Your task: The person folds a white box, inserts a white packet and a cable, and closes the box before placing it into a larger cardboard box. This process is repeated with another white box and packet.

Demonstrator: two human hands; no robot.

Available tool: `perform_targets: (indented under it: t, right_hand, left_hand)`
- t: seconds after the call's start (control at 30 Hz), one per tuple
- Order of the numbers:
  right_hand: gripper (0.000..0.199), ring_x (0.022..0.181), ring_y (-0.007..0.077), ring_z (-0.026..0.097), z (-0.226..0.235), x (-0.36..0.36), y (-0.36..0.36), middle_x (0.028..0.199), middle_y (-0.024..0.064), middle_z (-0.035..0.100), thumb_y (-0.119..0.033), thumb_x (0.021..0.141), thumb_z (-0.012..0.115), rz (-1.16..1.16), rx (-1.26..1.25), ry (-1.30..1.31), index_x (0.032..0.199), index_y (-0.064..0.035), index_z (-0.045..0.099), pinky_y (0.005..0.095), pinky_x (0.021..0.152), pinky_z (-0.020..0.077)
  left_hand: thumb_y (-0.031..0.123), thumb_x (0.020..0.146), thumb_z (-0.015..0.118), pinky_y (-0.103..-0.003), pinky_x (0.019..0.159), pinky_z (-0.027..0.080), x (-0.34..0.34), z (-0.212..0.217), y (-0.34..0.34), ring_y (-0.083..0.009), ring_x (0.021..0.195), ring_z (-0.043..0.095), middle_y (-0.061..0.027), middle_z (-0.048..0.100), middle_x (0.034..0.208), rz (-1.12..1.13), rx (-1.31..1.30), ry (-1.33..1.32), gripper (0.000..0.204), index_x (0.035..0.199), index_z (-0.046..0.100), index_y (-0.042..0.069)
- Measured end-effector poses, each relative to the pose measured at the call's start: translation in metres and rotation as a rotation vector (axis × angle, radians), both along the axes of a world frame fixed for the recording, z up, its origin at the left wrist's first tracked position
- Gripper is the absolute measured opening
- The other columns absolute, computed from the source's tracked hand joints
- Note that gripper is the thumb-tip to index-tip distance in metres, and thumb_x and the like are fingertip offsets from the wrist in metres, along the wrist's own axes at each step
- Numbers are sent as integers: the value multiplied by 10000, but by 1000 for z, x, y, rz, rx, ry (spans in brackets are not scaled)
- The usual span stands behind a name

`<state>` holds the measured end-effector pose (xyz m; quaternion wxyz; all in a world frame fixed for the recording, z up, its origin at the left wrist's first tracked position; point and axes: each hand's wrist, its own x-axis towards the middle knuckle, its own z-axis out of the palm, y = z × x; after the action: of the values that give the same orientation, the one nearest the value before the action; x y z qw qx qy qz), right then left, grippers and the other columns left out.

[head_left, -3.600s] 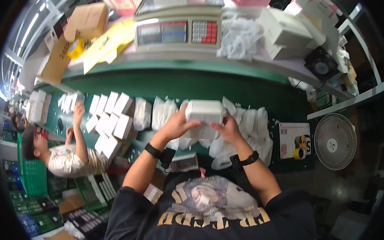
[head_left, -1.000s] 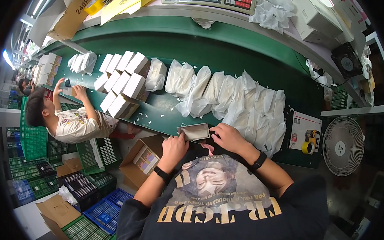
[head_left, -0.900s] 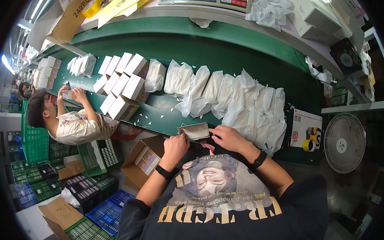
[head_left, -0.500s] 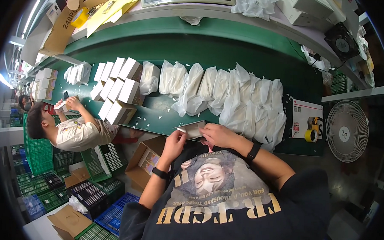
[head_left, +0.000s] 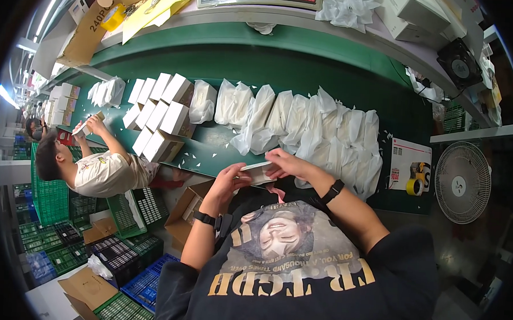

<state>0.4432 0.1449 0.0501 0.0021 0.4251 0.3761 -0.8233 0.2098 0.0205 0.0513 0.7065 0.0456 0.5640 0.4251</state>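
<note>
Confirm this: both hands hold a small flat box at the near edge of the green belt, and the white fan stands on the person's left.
Not quite. The head view shows the left hand and right hand on the small flat box at the green belt's near edge, but the white fan stands on the person's right.

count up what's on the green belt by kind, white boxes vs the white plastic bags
White boxes in the main block on the green belt: 9
White plastic bags in the long row: about 11, overlapping, so not exact
Small box in both hands, left hand and right hand: 1
Total: about 21
</note>
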Motion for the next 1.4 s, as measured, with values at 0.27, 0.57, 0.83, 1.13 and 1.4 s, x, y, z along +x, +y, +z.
perform_targets:
  t: [0.27, 0.57, 0.83, 1.13, 1.4]
  right_hand:
    - [665, 946, 231, 680, -45, 10, -10, 1149, 150, 689, -276, 933, 702, 238, 462, 280, 1474, -2, 431, 304, 884, 516]
    - [589, 1344, 372, 449, 16, 11, -15, 1462, 152, 483, -282, 856, 724, 711, 1284, -160, 1406, -144, 563, 447, 1098, 381]
    - [596, 1446, 377, 309, -22, 14, -30, 1557, 161, 355, -390, 883, 669, 651, 1764, -46, 1429, -205, 521, 511, 1144, 313]
    - [642, 1436, 363, 344, -26, 13, -37, 1540, 123, 400, -421, 865, 664, 606, 1866, -76, 1442, -190, 503, 529, 1145, 302]
    - [691, 1439, 340, 350, -44, 8, -40, 1533, 85, 424, -351, 813, 666, 622, 1957, -22, 1450, -152, 484, 551, 1134, 305]
  left_hand:
    - [177, 871, 766, -295, 840, 538, 0, -22, -21, -204, 883, 671, -149, 664, 1073, -427, 510, 609, 600, 1420, 539, 95]
    - [245, 842, 764, -404, 1052, 430, 18, 3, -22, -372, 1186, 544, -179, 552, 1326, -714, 608, 1540, 576, 1371, 585, 105]
    - [245, 885, 703, -490, 1142, 335, 13, -17, -18, -410, 1414, 346, -218, 356, 1531, -932, 753, 1500, 659, 1481, 441, 144]
    - [335, 951, 585, -505, 1183, 253, 17, 6, -14, -396, 1464, 282, -180, 308, 1585, -1178, 772, 1684, 675, 1536, 338, 107]
    - [312, 937, 601, -480, 1178, 272, 24, -11, -17, -390, 1452, 301, -182, 333, 1569, -1171, 739, 1809, 706, 1528, 321, 46]
